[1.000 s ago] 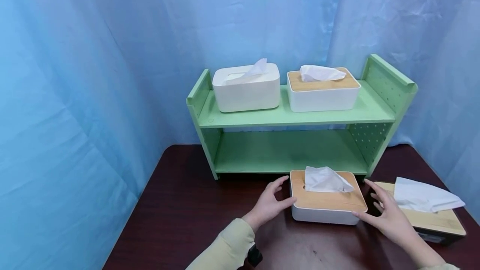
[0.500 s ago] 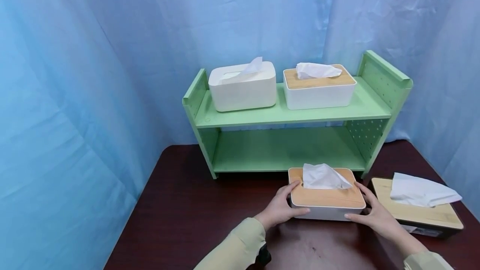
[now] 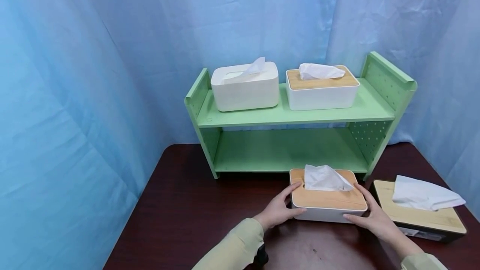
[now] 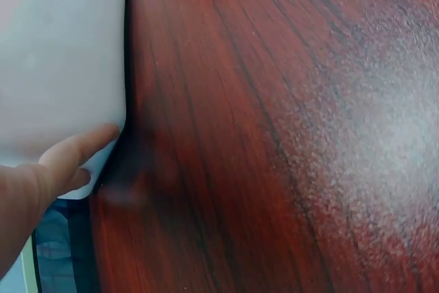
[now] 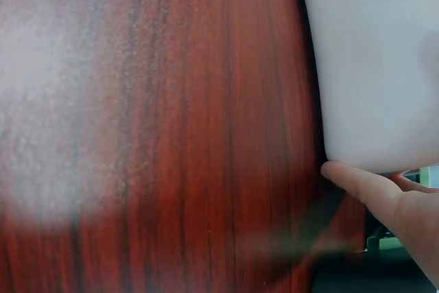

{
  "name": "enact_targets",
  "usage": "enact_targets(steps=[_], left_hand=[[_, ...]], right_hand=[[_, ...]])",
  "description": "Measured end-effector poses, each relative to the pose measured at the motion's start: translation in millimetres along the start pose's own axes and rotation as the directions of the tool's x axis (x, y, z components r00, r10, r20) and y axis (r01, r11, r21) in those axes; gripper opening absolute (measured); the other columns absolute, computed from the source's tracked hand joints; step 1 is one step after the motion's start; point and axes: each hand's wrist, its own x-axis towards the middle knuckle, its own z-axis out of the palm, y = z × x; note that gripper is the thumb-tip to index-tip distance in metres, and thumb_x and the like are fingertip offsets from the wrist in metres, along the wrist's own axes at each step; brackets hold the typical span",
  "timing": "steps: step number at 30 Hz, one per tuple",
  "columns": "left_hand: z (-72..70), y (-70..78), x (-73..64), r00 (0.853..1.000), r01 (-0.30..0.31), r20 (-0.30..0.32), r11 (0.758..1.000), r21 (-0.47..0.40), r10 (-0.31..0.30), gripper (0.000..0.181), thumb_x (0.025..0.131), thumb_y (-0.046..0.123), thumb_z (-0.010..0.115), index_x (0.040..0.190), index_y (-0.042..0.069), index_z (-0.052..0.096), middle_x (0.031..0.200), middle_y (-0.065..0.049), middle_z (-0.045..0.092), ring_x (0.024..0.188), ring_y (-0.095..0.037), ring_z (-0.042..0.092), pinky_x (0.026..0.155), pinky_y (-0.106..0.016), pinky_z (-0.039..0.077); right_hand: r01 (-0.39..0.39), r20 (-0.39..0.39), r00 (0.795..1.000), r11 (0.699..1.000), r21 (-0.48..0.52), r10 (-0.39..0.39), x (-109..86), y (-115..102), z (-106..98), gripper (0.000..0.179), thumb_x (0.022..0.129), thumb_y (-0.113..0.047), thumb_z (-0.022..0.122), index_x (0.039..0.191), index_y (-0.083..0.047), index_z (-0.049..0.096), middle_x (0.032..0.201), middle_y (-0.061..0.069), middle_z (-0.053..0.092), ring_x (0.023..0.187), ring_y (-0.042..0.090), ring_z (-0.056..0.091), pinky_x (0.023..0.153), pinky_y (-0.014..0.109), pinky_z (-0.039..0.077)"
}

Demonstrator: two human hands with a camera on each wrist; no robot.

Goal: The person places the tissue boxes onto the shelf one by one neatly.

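Note:
A white tissue box with a wooden lid [image 3: 318, 198] sits on the dark table in front of the shelf, a white tissue sticking up from its slot. My left hand [image 3: 279, 209] grips its left end, thumb on the front face and fingers at the lid's left edge. At the opposite end my right hand [image 3: 376, 218] grips the box the same way. In the left wrist view the left thumb [image 4: 82, 149] lies against the white wall [image 4: 62, 66]. The right wrist view has the right thumb [image 5: 363, 186] at the box's lower corner [image 5: 377, 101].
Behind stands a green two-tier shelf [image 3: 292, 149]. Its upper tier bears a plain white tissue box [image 3: 247, 93] and a wood-topped white one [image 3: 322, 97]. A black tissue box with a light wooden lid [image 3: 442, 218] is close to my right hand. Blue curtains [image 3: 112, 53] hang around the table.
Both hands have moved inward from beside the wood-lidded tissue box and taken hold of its two ends. The box stays in about the same place on the table.

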Motion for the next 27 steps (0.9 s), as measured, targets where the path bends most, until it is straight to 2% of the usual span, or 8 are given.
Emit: enact_targets(steps=[4,10,15,18,20,22,25,27], left_hand=[[-0.2,-0.3,0.4,1.0,0.012,-0.007,1.0,-0.022,-0.012,0.067,0.082,0.013,0.075,0.139,0.033,0.045,0.151,-0.003,0.034,0.133,-0.03,0.042,0.099,-0.031,0.043],[0.8,0.4,0.4,0.999,0.032,-0.024,0.998,-0.053,-0.033,0.064,0.081,0.014,0.075,0.136,0.034,0.049,0.148,-0.002,0.039,0.121,-0.025,0.051,0.064,-0.023,0.049],[-0.7,-0.3,-1.3,0.999,0.01,-0.048,0.999,-0.031,-0.011,0.063,0.081,0.015,0.076,0.135,0.033,0.051,0.146,-0.003,0.042,0.121,-0.022,0.051,0.08,-0.023,0.047],[-2.8,-1.5,-3.3,0.999,0.009,-0.04,0.999,-0.049,-0.011,0.062,0.081,0.014,0.075,0.135,0.031,0.051,0.144,-0.004,0.044,0.112,-0.017,0.055,0.07,-0.024,0.05],[-4.6,-2.1,-4.7,1.0,0.007,-0.029,0.998,-0.067,-0.009,0.062,0.081,0.013,0.075,0.136,0.03,0.05,0.142,-0.005,0.045,0.104,-0.014,0.057,0.059,-0.024,0.049],[-7.0,-1.3,-5.5,1.0,-0.006,-0.025,0.998,-0.063,0.004,0.062,0.082,0.013,0.074,0.136,0.029,0.049,0.142,-0.005,0.045,0.106,-0.013,0.056,0.063,-0.024,0.049],[-11.1,2.1,-6.3,0.999,-0.031,-0.035,0.999,-0.03,0.03,0.063,0.082,0.014,0.074,0.137,0.028,0.049,0.144,-0.004,0.044,0.116,-0.016,0.054,0.082,-0.026,0.049],[-14.1,5.3,-6.7,0.998,-0.038,-0.044,0.999,0.002,0.038,0.063,0.082,0.016,0.075,0.137,0.029,0.048,0.145,-0.004,0.044,0.122,-0.017,0.051,0.092,-0.026,0.045]], right_hand=[[-0.023,-0.004,1.0,0.999,0.049,0.024,0.4,0,1,0.099,0.084,-0.013,0.07,0.152,-0.009,-0.002,0.146,0.04,0.011,0.094,-0.007,0.05,0.071,0.021,0.05],[-0.043,-0.03,0.999,0.998,0.053,0.045,-0.5,-2,3,0.098,0.084,-0.013,0.071,0.152,-0.01,0.001,0.145,0.039,0.013,0.087,-0.006,0.052,0.067,0.027,0.052],[-0.028,-0.048,0.998,0.999,0.045,0.03,-1.0,-6,7,0.097,0.083,-0.013,0.072,0.152,-0.009,0.003,0.145,0.036,0.017,0.086,-0.005,0.052,0.066,0.026,0.052],[-0.004,-0.055,0.998,1.0,0.025,0.006,-1.5,-8,9,0.096,0.083,-0.013,0.073,0.151,-0.007,0.006,0.145,0.035,0.017,0.089,-0.006,0.051,0.066,0.025,0.051],[0.018,-0.064,0.998,1.0,-0.017,-0.019,-1.4,-10,10,0.096,0.082,-0.013,0.073,0.151,-0.005,0.007,0.146,0.035,0.017,0.098,0.0,0.053,0.069,0.018,0.049],[0.029,-0.072,0.997,0.998,-0.061,-0.033,-1.0,-12,11,0.096,0.082,-0.015,0.074,0.151,-0.004,0.008,0.148,0.034,0.016,0.112,0.016,0.053,0.073,0.011,0.043],[0.031,-0.076,0.996,0.995,-0.092,-0.038,0.3,-16,10,0.098,0.082,-0.018,0.074,0.152,-0.006,0.007,0.15,0.034,0.013,0.128,0.044,0.036,0.076,0.003,0.032],[0.025,-0.072,0.997,0.996,-0.089,-0.032,1.2,-19,10,0.098,0.082,-0.019,0.074,0.152,-0.007,0.006,0.151,0.034,0.011,0.13,0.052,0.027,0.076,0.002,0.029]])
